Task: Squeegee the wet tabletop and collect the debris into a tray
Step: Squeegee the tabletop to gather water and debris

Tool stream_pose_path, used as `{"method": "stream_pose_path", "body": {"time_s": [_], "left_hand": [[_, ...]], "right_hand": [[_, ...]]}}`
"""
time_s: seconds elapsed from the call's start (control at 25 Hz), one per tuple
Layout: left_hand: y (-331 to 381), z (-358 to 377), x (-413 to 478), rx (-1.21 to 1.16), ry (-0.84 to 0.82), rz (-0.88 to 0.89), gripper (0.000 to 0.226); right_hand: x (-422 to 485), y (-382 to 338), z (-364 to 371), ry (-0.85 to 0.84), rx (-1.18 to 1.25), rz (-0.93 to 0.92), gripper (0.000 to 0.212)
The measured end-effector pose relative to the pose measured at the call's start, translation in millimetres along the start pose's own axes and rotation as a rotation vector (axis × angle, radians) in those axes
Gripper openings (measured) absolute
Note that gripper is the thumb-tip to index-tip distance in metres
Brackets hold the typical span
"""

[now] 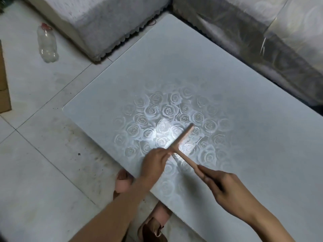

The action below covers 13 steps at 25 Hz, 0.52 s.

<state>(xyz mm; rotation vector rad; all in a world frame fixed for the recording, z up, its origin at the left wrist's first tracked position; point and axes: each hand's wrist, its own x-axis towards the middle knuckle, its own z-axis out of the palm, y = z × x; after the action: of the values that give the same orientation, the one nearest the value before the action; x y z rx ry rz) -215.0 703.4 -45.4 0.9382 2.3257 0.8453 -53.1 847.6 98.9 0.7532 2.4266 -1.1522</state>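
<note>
Squeegee (180, 139), one: pink, T-shaped, blade laid on the table (227, 84) over its rose-patterned middle, towards the near edge. Right hand (225, 187), one: fingers curled round the handle's end. Left hand (154, 163), one: fingertips at the blade's near end; pinching or merely steadying, cannot tell. Tray: none in view. Debris on the table: too fine to make out.

Step judged in hand: setting the blade for a stroke, the collecting not yet begun. The next move likely calls for even pressure along the blade and a pull toward the table's near edge.

Off the table: plastic bottle (47, 43), one, lying on the floor to its left. Sofas (108, 20), two, along its far sides. Slippers (122, 180), two, below its near edge.
</note>
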Motion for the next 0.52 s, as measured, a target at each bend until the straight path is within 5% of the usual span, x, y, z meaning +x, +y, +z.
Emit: {"method": "stream_pose_path", "body": {"time_s": [0.16,0.32,0.52], "left_hand": [[-61,-79,-25,0.083,0.286,-0.105,0.022],[-117,-111,-32,0.143,0.307,-0.333,0.019],[-79,-47,-48,0.134,0.298,-0.269,0.021]], "right_hand": [[58,-67,49,-0.026,-0.129,-0.208,0.039],[100,-123,110,-0.087,-0.163,-0.168,0.036],[58,-58,82,-0.12,-0.08,-0.085,0.042]]}}
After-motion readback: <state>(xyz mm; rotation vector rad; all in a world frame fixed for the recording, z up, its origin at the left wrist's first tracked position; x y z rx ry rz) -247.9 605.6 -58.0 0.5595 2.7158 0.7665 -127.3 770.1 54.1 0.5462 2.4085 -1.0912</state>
